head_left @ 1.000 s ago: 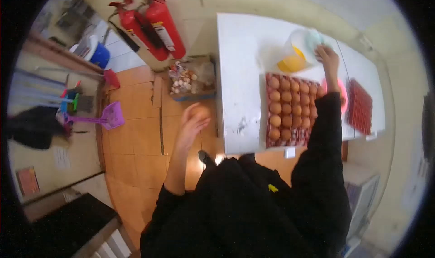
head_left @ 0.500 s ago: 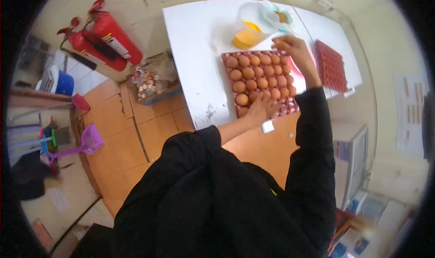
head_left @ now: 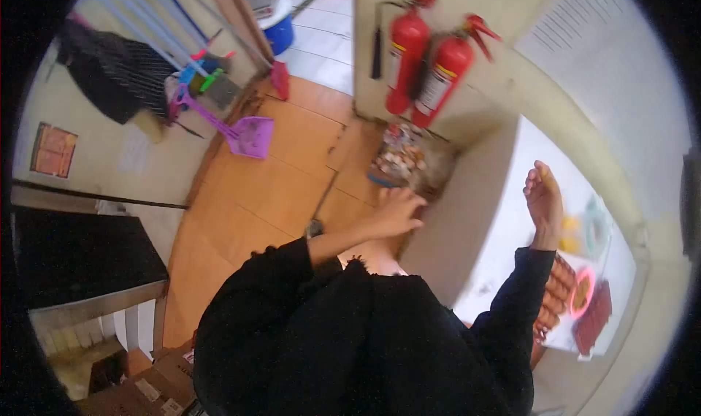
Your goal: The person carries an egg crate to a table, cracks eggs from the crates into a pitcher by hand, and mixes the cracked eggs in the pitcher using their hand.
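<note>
My left hand (head_left: 398,213) is stretched out over the floor, fingers apart, with nothing seen in it. Just beyond it stands a box of broken eggshells (head_left: 400,157); in this view the hand is below the box's near edge, and I cannot tell whether they touch. My right hand (head_left: 542,197) is raised above the white table (head_left: 504,241), its fingers loosely curled and no object visible in it. Brown eggs (head_left: 558,288) in a red tray show partly behind my right sleeve. Next to them is a pink-rimmed bowl (head_left: 582,293).
Two fire extinguishers (head_left: 431,69) are by the wall behind the shell box. A purple dustpan (head_left: 252,137) and a red dustpan (head_left: 280,80) are on the left. On the table are a red egg tray (head_left: 593,319) and yellow containers (head_left: 569,233) beside clear plastic.
The view has swung left, so the egg table now lies at the right. My left hand has left the eggs and is near the shell box. My right hand has moved away from the bowls.
</note>
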Demonstrator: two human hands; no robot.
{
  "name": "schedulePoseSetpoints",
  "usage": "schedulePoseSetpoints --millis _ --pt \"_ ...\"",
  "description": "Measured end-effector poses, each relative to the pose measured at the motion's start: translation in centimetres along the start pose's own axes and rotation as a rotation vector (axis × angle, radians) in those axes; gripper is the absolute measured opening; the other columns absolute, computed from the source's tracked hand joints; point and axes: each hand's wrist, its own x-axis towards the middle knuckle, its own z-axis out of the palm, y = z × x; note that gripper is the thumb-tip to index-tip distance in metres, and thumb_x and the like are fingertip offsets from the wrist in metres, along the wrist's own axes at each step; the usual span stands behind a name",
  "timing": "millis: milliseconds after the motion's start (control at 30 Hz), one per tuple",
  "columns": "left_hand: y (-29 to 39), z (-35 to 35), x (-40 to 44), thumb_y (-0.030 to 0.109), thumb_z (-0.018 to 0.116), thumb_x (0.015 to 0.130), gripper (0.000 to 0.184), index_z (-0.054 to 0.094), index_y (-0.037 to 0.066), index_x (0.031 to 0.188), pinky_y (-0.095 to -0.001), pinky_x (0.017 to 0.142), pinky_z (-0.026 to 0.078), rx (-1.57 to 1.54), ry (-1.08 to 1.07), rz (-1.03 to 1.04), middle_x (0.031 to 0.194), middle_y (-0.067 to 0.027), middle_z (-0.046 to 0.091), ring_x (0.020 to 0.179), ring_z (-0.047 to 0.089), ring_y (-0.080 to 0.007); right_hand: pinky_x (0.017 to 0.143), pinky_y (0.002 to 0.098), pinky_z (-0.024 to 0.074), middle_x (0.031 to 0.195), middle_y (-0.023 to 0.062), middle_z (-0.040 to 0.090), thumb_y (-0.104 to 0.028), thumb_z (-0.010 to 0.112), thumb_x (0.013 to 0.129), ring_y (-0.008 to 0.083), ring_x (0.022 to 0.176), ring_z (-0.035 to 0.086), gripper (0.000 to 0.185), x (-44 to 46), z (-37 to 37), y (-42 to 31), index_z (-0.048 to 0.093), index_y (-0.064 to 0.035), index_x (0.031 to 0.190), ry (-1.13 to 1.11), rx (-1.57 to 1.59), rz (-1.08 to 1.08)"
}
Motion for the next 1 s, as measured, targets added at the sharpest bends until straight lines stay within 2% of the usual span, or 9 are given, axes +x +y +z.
schedulePoseSetpoints --millis 67,167,233,300,667,733,800,900,1000 --pt "-11.1 -3.3 -2.8 0.034 0.064 0.069 0.046 0.052 0.015 0.109 -0.0484 0.088 0.028 -0.061 0.118 -0.049 0.108 -0.0135 0.047 0.106 0.041 -0.0302 0.056 0.0201 0.0421 0.074 0.0024 0.056 -0.022 0.053 0.083 0.0101 0.062 0.052 0.022 4.1 5.4 3.9 0.052 -0.0059 0.098 -0.016 0.119 0.043" --pt "-20.5 -12.7 -8.1 0.035 0.063 0.070 0.046 0.052 0.014 0.109 -0.0431 0.085 0.036 0.120 0.173 -0.247 0.107 -0.0147 0.049 0.102 0.046 -0.0298 0.055 0.0190 0.0429 0.076 0.0029 0.057 -0.018 0.050 0.085 0.0107 0.065 0.053 0.017 11.8 13.5 10.9 0.054 -0.0049 0.095 -0.056 0.367 0.164" --pt "-24.5 -18.5 -10.4 0.035 0.063 0.071 0.047 0.051 0.012 0.110 -0.0356 0.084 0.039 -0.112 0.172 -0.357 0.107 -0.0154 0.052 0.099 0.049 -0.0281 0.057 0.0200 0.0449 0.077 0.0035 0.057 -0.015 0.050 0.084 0.0117 0.065 0.053 0.015 15.3 22.1 13.0 0.054 -0.0043 0.094 0.003 0.468 0.247" --pt "-28.7 -22.6 -10.8 0.035 0.062 0.072 0.047 0.051 0.011 0.110 -0.0359 0.083 0.040 -0.110 0.212 -0.390 0.107 -0.0153 0.052 0.098 0.050 -0.0275 0.057 0.0210 0.0461 0.076 0.0041 0.057 -0.014 0.050 0.084 0.0129 0.064 0.054 0.014 20.4 27.8 15.9 0.054 -0.0041 0.092 -0.263 0.560 0.340" --pt "-48.7 -46.7 2.8 0.027 0.062 0.076 0.044 0.048 0.007 0.112 -0.0320 0.079 0.043 -0.333 0.442 -0.317 0.101 -0.0123 0.053 0.093 0.052 -0.0209 0.055 0.0209 0.0447 0.079 0.0046 0.057 -0.013 0.051 0.082 0.0119 0.062 0.052 0.014 59.7 50.1 20.6 0.053 -0.0060 0.094 -0.439 0.511 0.423" --pt "-52.6 -51.7 5.7 0.024 0.061 0.077 0.042 0.048 0.006 0.112 -0.0304 0.077 0.043 -0.497 0.432 -0.428 0.099 -0.0119 0.053 0.091 0.052 -0.0187 0.056 0.0216 0.0449 0.079 0.0049 0.057 -0.013 0.051 0.082 0.0123 0.063 0.053 0.016 68.5 53.5 19.0 0.053 -0.0052 0.095 -0.472 0.503 0.399" --pt "-53.9 -57.0 8.9 0.025 0.061 0.077 0.042 0.047 0.006 0.113 -0.0302 0.078 0.043 -0.459 0.491 -0.465 0.098 -0.0118 0.054 0.089 0.052 -0.0185 0.057 0.0223 0.0443 0.074 0.0044 0.056 -0.013 0.049 0.082 0.0120 0.065 0.052 0.019 77.4 56.1 18.0 0.052 -0.0038 0.099 -0.343 0.286 0.301" --pt "-59.4 -61.7 14.2 0.026 0.061 0.077 0.043 0.047 0.006 0.113 -0.0304 0.079 0.043 -0.447 0.574 -0.502 0.097 -0.0119 0.054 0.088 0.053 -0.0192 0.060 0.0227 0.0450 0.078 0.0051 0.060 -0.022 0.056 0.078 0.0120 0.066 0.055 0.022 88.0 60.1 15.0 0.057 -0.0066 0.094 -0.252 -0.325 -0.083" --pt "-62.2 -67.7 20.6 0.030 0.062 0.077 0.048 0.046 0.007 0.116 -0.0308 0.082 0.041 -0.502 0.528 -0.606 0.106 -0.0154 0.052 0.096 0.052 -0.0221 0.060 0.0249 0.0445 0.091 0.0107 0.059 -0.026 0.060 0.075 0.0124 0.075 0.055 0.039 99.2 63.5 11.9 0.051 -0.0021 0.105 -0.281 -0.660 -0.121"
